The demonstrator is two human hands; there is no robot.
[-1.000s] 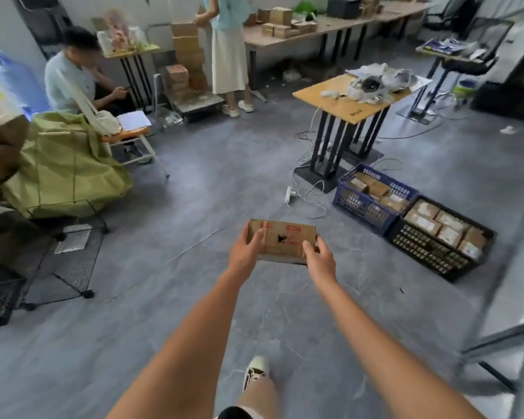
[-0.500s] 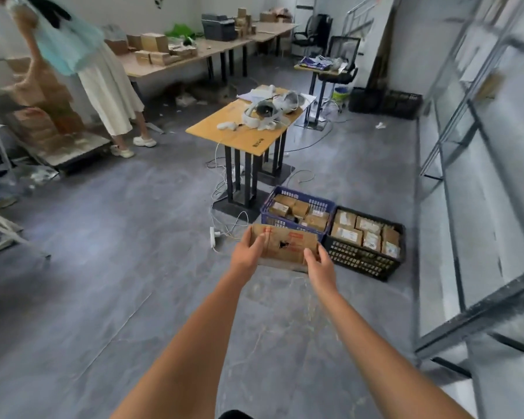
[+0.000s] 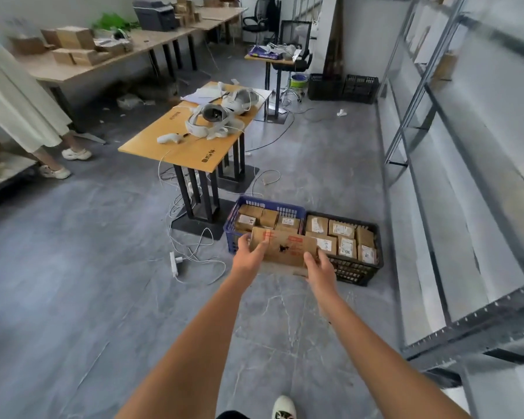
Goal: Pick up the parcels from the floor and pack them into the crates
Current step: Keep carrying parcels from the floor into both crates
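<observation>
Grey floor (image 3: 103,282) carried a blue crate (image 3: 236,219) beside a black crate (image 3: 372,237), and before them a parcel (image 3: 288,251), long axis left-right, was gripped endwise by left hand (image 3: 250,258) and right hand (image 3: 319,267).

A flat brown cardboard parcel (image 3: 285,248) with red printed marks and a dark torn spot on its top face is held level in the air, the left hand (image 3: 248,257) gripping its left end and the right hand (image 3: 319,267) its right end. It hangs in front of two crates standing side by side and touching on the grey floor: a blue crate (image 3: 256,205) on the left and a black crate (image 3: 359,272) on the right, both filled with small brown labelled parcels.
</observation>
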